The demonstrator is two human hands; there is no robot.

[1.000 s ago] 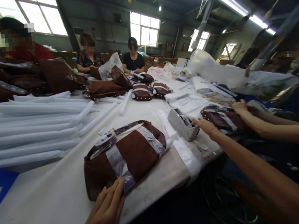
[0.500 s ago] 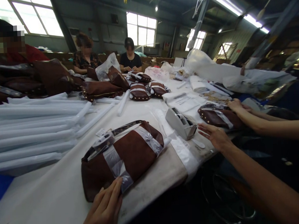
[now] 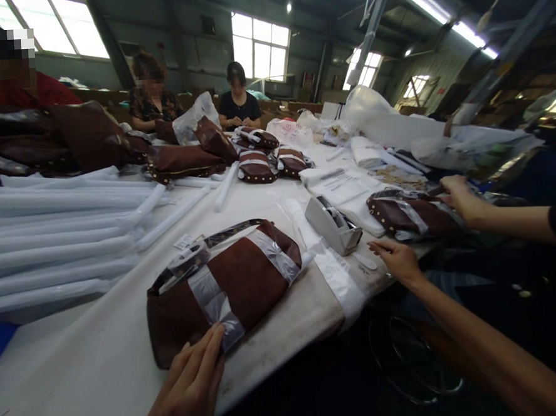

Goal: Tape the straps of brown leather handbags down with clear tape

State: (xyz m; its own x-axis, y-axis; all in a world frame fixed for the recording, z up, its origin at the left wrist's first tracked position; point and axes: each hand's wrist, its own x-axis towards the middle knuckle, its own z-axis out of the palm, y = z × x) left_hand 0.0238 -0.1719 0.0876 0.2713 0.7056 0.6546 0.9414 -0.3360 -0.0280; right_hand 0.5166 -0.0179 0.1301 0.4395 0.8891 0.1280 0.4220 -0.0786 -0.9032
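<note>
One taping step seems underway, next needing steady pressure: left grip [image 3: 187, 377] unclasped on bag [image 3: 248, 269], right grip [image 3: 394, 258] pinched, contents unclear, beside tape dispenser [image 3: 323, 221].

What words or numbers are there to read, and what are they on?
None reads clearly.
Pink marks on the whitish plastic bag: too blurred.
Dark printed lines on the white plastic stack: too small.
Small white tag by the nearest brown bag: nothing legible.

The handbag [image 3: 248, 272] lies on the table [image 3: 81, 377], rolls [image 3: 58, 240] left, tape dispenser [image 3: 326, 227] right
</note>
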